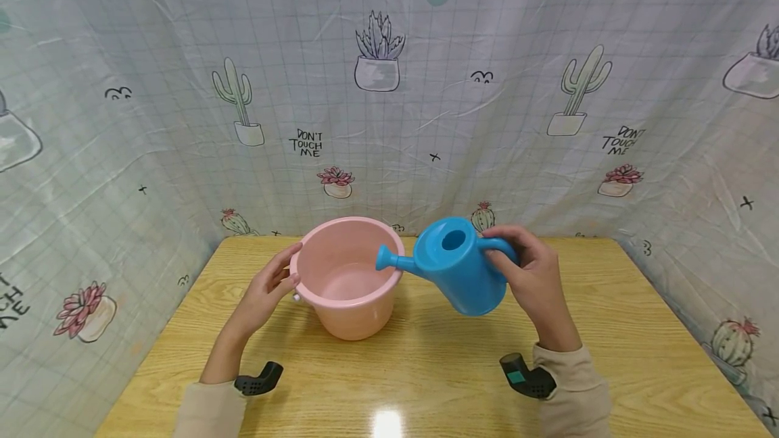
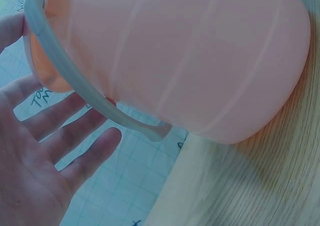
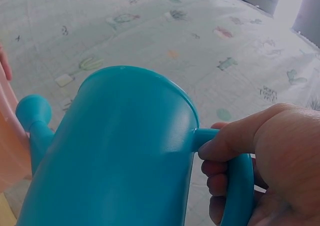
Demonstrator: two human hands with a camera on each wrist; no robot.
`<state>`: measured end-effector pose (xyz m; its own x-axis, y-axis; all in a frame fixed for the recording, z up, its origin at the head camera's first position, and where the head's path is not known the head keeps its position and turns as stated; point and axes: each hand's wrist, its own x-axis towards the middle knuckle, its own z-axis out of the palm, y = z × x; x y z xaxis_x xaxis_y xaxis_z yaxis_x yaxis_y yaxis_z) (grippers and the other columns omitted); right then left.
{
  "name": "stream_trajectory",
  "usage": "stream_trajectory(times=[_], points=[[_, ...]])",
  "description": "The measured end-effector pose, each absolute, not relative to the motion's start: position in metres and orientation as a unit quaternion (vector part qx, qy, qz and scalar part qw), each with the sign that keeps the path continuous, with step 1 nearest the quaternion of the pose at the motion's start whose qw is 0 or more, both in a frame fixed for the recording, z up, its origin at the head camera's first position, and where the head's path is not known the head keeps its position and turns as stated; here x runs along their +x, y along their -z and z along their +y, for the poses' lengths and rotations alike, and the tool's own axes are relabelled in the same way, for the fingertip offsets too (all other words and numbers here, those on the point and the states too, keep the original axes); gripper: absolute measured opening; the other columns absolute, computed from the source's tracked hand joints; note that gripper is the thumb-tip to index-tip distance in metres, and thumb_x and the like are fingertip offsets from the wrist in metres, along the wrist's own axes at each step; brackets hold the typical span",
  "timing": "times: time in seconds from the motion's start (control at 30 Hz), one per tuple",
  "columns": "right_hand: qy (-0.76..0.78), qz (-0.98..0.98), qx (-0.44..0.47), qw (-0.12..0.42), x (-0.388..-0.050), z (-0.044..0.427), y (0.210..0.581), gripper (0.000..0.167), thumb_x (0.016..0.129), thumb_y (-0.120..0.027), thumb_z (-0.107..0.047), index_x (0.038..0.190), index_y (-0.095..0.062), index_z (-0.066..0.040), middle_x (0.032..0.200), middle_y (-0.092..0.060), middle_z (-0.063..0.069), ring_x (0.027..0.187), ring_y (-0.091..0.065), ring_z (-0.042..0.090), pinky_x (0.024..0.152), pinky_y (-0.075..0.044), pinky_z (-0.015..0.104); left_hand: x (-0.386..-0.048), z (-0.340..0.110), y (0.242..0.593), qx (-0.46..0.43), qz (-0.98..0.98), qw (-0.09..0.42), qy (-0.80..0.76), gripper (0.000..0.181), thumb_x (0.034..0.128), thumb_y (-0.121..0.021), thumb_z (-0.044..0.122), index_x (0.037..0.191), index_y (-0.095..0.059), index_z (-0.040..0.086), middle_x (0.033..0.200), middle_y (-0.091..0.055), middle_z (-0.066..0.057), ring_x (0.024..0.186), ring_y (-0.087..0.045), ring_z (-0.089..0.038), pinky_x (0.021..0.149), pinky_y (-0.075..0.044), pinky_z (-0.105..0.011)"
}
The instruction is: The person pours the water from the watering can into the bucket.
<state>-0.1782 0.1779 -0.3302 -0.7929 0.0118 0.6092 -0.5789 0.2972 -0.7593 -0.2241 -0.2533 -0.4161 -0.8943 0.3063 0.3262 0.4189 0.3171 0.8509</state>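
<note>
Item: one pale pink, round plastic bucket (image 1: 359,322), smooth, tapering to its base, with a broad rolled rim; stands upright on the table, left of centre. Fitted with a slim, curved, greyish bail handle (image 2: 75,83), hanging at the side.

Item: one blue plastic watering can (image 1: 465,282), a smooth tapered cylinder with an oval top opening, loop handle (image 3: 242,186) and narrow spout (image 1: 404,263) ending in a flared, rounded head. Tilted to the left; the head lies over the bucket's right rim in the head view.

Left hand (image 1: 268,289): fingers extended and spread apart, fingertips and thumb touching the bucket's left rim.

Right hand (image 1: 535,272): fingers curled around the can's loop handle, thumb pressed at its upper end.

Support: wood-grain table (image 1: 450,370), yellowish, glossy.

Surround: wrinkled pale fabric sheet (image 1: 420,127), grid-printed with potted cacti and lettering.

Worn: beige cloth sleeves (image 1: 209,411); dark, curved wrist devices (image 1: 528,377).
</note>
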Motion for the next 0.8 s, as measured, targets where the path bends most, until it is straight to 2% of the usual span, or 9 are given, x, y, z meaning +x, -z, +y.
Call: stream_trajectory(times=[0.1,0.3,0.5,0.57,0.67,0.8], points=[[-0.562,-0.762,0.185,0.262,-0.1778,0.1781,0.331,0.023,0.088,-0.063,0.006,0.111,-0.064,0.004,0.104,-0.064,-0.016,0.095,-0.062,0.004,0.087,-0.049,0.014,-0.2235,-0.2532,0.417,-0.223,-0.81,0.051,0.54,0.056,0.1,-0.05,0.009,0.152,-0.032,0.018,0.154,-0.034,-0.014,0.126,-0.053,-0.02,0.091,-0.049,-0.015],[-0.561,-0.762,0.187,0.265,-0.177,0.1782,0.3322,0.022,0.088,-0.063,0.006,0.11,-0.065,0.003,0.103,-0.064,-0.016,0.094,-0.062,0.004,0.086,-0.049,0.015,-0.2228,-0.2529,0.419,-0.223,-0.811,0.054,0.538,0.056,0.1001,-0.05,0.01,0.152,-0.032,0.019,0.154,-0.034,-0.014,0.126,-0.052,-0.028,0.091,-0.049,-0.015],[-0.563,-0.759,0.193,0.264,-0.1771,0.1782,0.3323,0.022,0.089,-0.063,0.005,0.11,-0.065,0.002,0.104,-0.067,-0.002,0.094,-0.062,0.005,0.085,-0.05,0.016,-0.2232,-0.2533,0.4206,-0.221,-0.81,0.051,0.541,0.055,0.1005,-0.05,0.011,0.152,-0.032,0.02,0.155,-0.033,-0.013,0.125,-0.052,-0.009,0.092,-0.048,-0.015],[-0.565,-0.757,0.195,0.263,-0.1776,0.1783,0.3322,0.022,0.089,-0.063,0.006,0.11,-0.065,0.002,0.104,-0.067,0.002,0.094,-0.062,0.005,0.085,-0.05,0.016,-0.2234,-0.2532,0.4209,-0.22,-0.81,0.05,0.542,0.055,0.1006,-0.05,0.012,0.152,-0.033,0.02,0.155,-0.034,-0.012,0.125,-0.052,-0.008,0.092,-0.048,-0.015],[-0.566,-0.755,0.2,0.264,-0.1784,0.1785,0.3322,0.022,0.089,-0.062,0.007,0.11,-0.065,0.003,0.104,-0.067,0.001,0.094,-0.062,0.006,0.085,-0.05,0.016,-0.2236,-0.2528,0.4209,-0.219,-0.81,0.05,0.542,0.055,0.1007,-0.05,0.012,0.152,-0.033,0.021,0.155,-0.033,-0.012,0.125,-0.052,-0.01,0.092,-0.048,-0.015],[-0.568,-0.753,0.205,0.263,-0.1794,0.1792,0.332,0.022,0.088,-0.062,0.008,0.11,-0.065,0.004,0.103,-0.066,-0.009,0.094,-0.062,0.005,0.086,-0.05,0.015,-0.2237,-0.2525,0.4208,-0.22,-0.81,0.052,0.541,0.055,0.1007,-0.05,0.012,0.152,-0.032,0.02,0.155,-0.034,-0.013,0.126,-0.053,-0.014,0.092,-0.048,-0.015]])
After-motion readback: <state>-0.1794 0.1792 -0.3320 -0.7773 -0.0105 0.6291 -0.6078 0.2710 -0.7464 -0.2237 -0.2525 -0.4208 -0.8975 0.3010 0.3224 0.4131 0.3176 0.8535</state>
